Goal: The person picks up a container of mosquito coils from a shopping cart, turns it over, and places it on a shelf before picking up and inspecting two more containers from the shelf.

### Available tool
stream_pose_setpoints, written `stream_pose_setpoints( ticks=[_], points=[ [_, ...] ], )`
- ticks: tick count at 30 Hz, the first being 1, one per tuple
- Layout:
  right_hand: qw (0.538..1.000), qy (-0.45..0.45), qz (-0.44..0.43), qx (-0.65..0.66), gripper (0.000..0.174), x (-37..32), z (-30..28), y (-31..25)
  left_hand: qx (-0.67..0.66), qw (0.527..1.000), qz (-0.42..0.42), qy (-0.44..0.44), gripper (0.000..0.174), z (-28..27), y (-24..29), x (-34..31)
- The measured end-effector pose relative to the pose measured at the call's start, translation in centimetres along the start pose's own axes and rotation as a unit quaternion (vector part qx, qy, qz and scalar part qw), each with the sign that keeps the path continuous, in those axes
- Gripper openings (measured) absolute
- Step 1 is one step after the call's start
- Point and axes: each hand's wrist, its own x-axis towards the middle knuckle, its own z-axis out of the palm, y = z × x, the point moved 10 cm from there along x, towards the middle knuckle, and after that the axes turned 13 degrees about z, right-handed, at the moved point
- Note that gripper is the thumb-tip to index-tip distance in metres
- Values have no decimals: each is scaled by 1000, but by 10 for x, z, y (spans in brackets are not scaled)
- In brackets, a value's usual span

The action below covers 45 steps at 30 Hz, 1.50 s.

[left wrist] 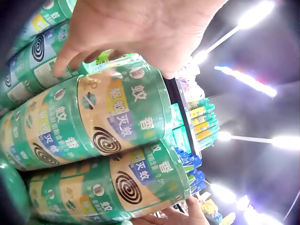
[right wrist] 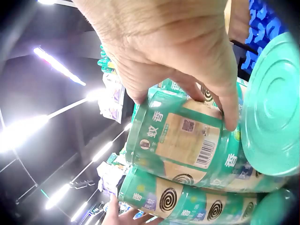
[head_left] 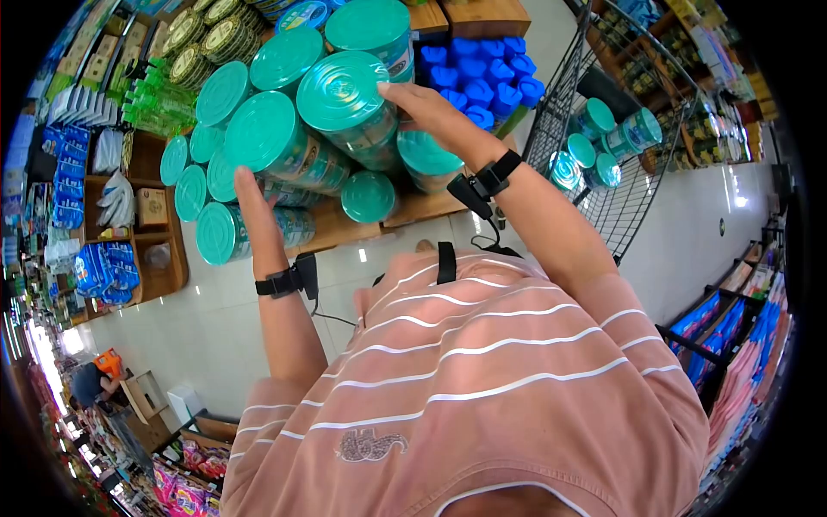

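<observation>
Mosquito coil tubs with teal lids stand close together in stacks in the head view. My left hand (head_left: 258,211) is against the outer side of the left front tub (head_left: 265,132). In the left wrist view its thumb and fingers spread round that tub's printed wall (left wrist: 124,105). My right hand (head_left: 435,116) holds the neighbouring tub (head_left: 340,90) from the right, thumb at the lid's edge. The right wrist view shows its fingers curled round the wall (right wrist: 187,136), beside a barcode label. The two tubs lie side by side between my hands.
Blue-capped bottles (head_left: 482,77) stand behind on the right. A wire shopping cart (head_left: 633,198) at the right carries several similar tubs (head_left: 633,131). Wooden shelving (head_left: 159,258) with packets is on the left. Another person (head_left: 93,383) is low at the far left.
</observation>
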Motion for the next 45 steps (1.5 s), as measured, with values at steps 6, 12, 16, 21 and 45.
stream_pose_setpoints(
  ticks=[6,12,16,21,45],
  points=[
    [999,5,2,-42,70,4,-4,-6,39,994,29,97,67,-34,-3,-8],
    [997,30,-3,-74,77,3,-8,-7,-35,997,52,-51,53,23,19,-36],
    [997,36,-4,-74,78,4,-9,-6,-29,980,100,-170,59,93,71,-43],
    [996,45,-17,-75,80,-1,-8,-10,67,969,102,-214,70,124,84,-33],
    [989,76,-90,-90,67,5,-17,-18,73,967,59,-239,69,123,76,-22]
  ],
)
